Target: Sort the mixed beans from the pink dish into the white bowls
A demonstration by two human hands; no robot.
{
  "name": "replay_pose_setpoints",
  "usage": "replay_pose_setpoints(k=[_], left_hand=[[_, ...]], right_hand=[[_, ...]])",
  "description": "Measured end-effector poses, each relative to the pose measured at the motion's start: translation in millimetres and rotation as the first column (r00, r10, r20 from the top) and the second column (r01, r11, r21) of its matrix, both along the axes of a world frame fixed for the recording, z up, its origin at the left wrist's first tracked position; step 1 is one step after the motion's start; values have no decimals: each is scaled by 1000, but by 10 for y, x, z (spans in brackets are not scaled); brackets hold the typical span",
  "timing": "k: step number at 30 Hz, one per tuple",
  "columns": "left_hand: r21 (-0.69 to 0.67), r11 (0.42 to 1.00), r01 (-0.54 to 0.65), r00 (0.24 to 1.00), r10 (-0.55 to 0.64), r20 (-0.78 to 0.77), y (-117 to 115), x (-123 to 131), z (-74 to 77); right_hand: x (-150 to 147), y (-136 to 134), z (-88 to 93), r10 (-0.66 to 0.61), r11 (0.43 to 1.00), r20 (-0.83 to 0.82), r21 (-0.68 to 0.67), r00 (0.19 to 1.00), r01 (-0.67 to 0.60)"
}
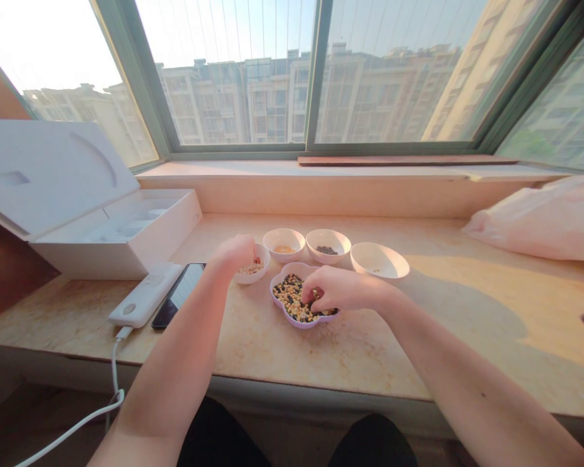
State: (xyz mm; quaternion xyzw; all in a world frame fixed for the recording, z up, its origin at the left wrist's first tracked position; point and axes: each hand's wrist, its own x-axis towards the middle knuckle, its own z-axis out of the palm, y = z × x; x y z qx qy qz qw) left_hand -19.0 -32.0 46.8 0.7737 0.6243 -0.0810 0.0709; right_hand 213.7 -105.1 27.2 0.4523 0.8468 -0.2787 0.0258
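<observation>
Fingers [321, 285] in mixed beans [289, 298]

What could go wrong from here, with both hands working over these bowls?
The right hand is in the heaped beans in the lilac flower-shaped dish, so some could spill onto the marble sill. The left hand is over the small white bowl; a slip might tip it towards the phone beside it.
</observation>
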Motion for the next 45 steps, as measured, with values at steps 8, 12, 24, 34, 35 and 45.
replay_pose_setpoints(k=[8,12,24,34,35,45], left_hand=[[-34,999,4,1000,-5,-30,31,16,-17],[-60,998,-6,1000,6,-9,34,17,-21],[-66,998,8,1000,-8,-7,37,0,-38],[201,973,112,976,-146,162,-28,130,-11],[235,958,162,954,-213,210,-57,181,-14],[50,781,622,749,-613,253,-252,548,-254]], right_hand=[[-12,10,-30,-13,1000,-21,20,1000,13],[-14,23,-47,-23,1000,-23,19,999,24],[60,16,19,-92,996,-128,4,988,93],[301,288,-10,-305,832,-463,295,832,469],[339,330,-15,-320,803,-495,311,808,509],[459,516,-97,-460,670,-494,352,738,653]])
